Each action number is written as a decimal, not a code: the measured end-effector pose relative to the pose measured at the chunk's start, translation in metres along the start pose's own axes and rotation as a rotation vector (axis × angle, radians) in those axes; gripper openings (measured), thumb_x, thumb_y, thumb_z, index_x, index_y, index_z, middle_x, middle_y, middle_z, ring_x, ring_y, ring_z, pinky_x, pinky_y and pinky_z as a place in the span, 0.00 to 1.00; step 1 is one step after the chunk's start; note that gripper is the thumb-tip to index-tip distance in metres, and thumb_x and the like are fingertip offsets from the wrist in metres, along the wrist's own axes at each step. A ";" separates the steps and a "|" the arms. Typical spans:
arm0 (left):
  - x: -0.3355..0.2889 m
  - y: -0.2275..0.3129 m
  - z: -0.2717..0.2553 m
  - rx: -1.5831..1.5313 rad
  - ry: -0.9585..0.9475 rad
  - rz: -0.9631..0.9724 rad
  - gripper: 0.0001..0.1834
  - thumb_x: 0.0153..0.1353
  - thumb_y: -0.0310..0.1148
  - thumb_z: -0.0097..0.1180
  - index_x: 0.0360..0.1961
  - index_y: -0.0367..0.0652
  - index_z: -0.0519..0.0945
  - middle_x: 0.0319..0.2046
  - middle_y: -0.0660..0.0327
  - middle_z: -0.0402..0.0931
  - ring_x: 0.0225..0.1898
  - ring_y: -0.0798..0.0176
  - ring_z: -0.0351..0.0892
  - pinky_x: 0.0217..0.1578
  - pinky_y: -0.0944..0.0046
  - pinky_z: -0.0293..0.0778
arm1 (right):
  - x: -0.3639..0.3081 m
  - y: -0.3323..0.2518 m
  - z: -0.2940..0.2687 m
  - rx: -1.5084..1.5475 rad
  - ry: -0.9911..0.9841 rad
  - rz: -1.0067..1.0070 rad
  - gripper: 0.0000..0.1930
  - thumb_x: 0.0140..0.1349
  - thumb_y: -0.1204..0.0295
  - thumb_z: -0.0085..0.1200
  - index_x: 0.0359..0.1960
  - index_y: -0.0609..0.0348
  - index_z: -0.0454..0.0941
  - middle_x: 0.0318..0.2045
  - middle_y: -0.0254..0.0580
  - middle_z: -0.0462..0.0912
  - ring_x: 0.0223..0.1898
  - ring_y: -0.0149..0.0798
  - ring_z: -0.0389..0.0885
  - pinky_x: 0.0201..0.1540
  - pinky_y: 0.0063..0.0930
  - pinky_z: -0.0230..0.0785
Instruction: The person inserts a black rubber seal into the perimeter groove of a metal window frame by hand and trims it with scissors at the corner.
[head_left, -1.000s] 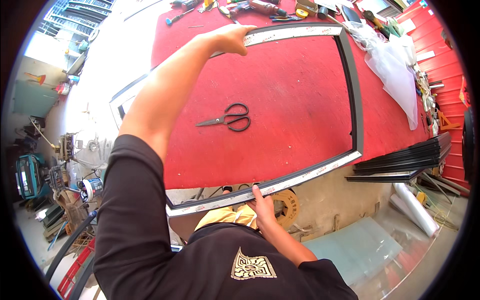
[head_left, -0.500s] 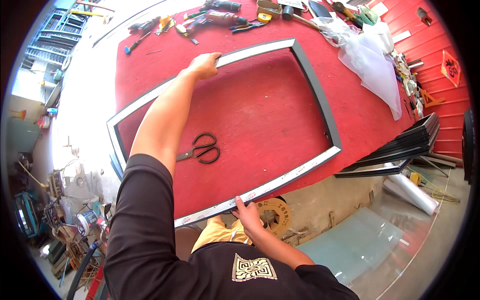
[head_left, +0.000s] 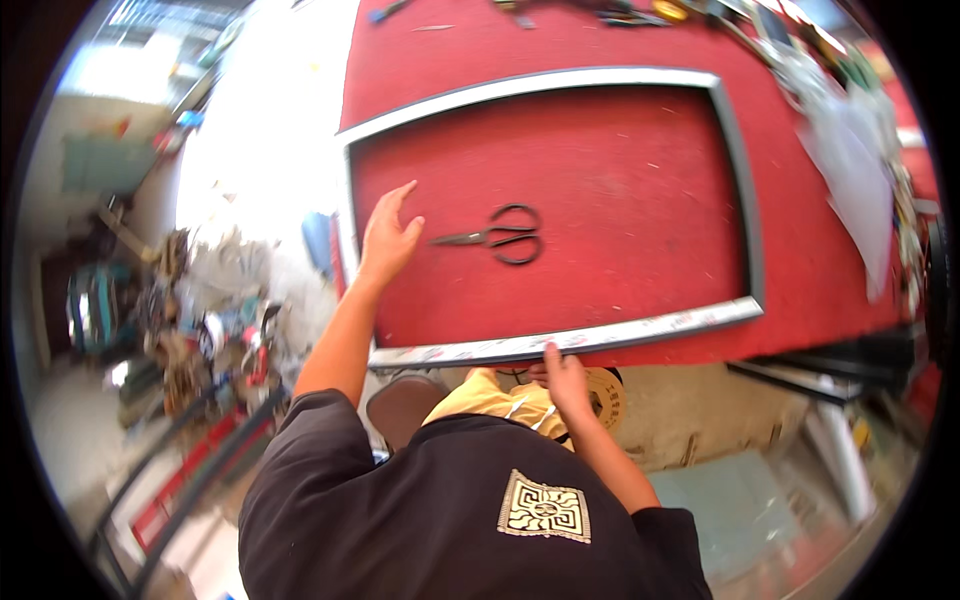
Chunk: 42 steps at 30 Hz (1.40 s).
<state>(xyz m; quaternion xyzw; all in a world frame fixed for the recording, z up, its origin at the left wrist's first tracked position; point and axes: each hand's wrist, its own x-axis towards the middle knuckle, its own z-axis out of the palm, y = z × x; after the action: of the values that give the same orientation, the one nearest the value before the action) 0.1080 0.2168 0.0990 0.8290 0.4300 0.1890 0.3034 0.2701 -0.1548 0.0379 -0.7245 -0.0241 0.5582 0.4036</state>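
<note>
A rectangular window frame, dark with white film along several sides, lies on a red-covered worktable. At its near bar, my right hand grips the edge, thumb on top and fingers hidden beneath. Inside the left part of the frame hovers my left hand, open and holding nothing, its fingers apart and reaching toward the far side. Just right of it, a pair of scissors with black loop handles rests on the red cloth, blades pointing at the hand.
Tools, among them a yellow tape measure, line the table's far edge. Clear plastic sheeting drapes at the right. Dark bars jut out beyond the near right edge, above a glass sheet. Clutter fills the floor at left.
My left hand has let go of the frame's far bar and come back toward me. The frame sits turned straighter, and my view has swung left. My right hand keeps its hold.
</note>
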 end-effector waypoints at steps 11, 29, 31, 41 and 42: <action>-0.173 -0.106 -0.074 0.070 0.035 -0.632 0.58 0.57 0.53 0.75 0.79 0.30 0.62 0.74 0.35 0.66 0.76 0.37 0.66 0.76 0.49 0.63 | -0.014 -0.040 -0.014 -1.122 -0.027 -0.247 0.27 0.74 0.48 0.63 0.48 0.67 0.81 0.33 0.53 0.89 0.36 0.49 0.91 0.40 0.41 0.82; -0.160 -0.129 -0.050 0.015 0.207 -0.530 0.56 0.46 0.35 0.74 0.80 0.42 0.66 0.74 0.39 0.68 0.76 0.37 0.66 0.76 0.48 0.64 | 0.006 -0.100 0.019 -1.486 0.016 -0.930 0.29 0.43 0.61 0.84 0.43 0.60 0.80 0.39 0.52 0.84 0.46 0.61 0.80 0.52 0.53 0.70; -0.151 -0.137 -0.053 0.004 0.210 -0.517 0.55 0.47 0.36 0.73 0.80 0.43 0.66 0.74 0.39 0.67 0.76 0.38 0.65 0.77 0.48 0.63 | 0.008 -0.103 0.027 -1.477 0.047 -0.921 0.30 0.44 0.59 0.83 0.44 0.59 0.81 0.39 0.51 0.84 0.46 0.59 0.81 0.53 0.53 0.71; -0.140 -0.135 -0.044 -0.018 0.233 -0.464 0.52 0.50 0.39 0.68 0.80 0.45 0.65 0.74 0.42 0.68 0.77 0.38 0.61 0.78 0.48 0.61 | 0.032 -0.112 0.018 -1.174 -0.007 -0.659 0.23 0.76 0.50 0.52 0.44 0.61 0.86 0.39 0.56 0.88 0.46 0.61 0.86 0.51 0.55 0.75; -0.139 -0.143 -0.040 0.026 0.261 -0.408 0.51 0.50 0.39 0.68 0.78 0.41 0.66 0.72 0.41 0.70 0.76 0.38 0.64 0.78 0.47 0.61 | 0.040 -0.109 0.019 -1.110 0.106 -0.674 0.26 0.78 0.49 0.50 0.43 0.62 0.86 0.36 0.62 0.86 0.43 0.66 0.85 0.48 0.57 0.75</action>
<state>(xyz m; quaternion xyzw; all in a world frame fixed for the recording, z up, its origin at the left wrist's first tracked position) -0.0787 0.1794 0.0261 0.6972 0.6266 0.2239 0.2667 0.3144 -0.0509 0.0721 -0.8046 -0.5148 0.2692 0.1230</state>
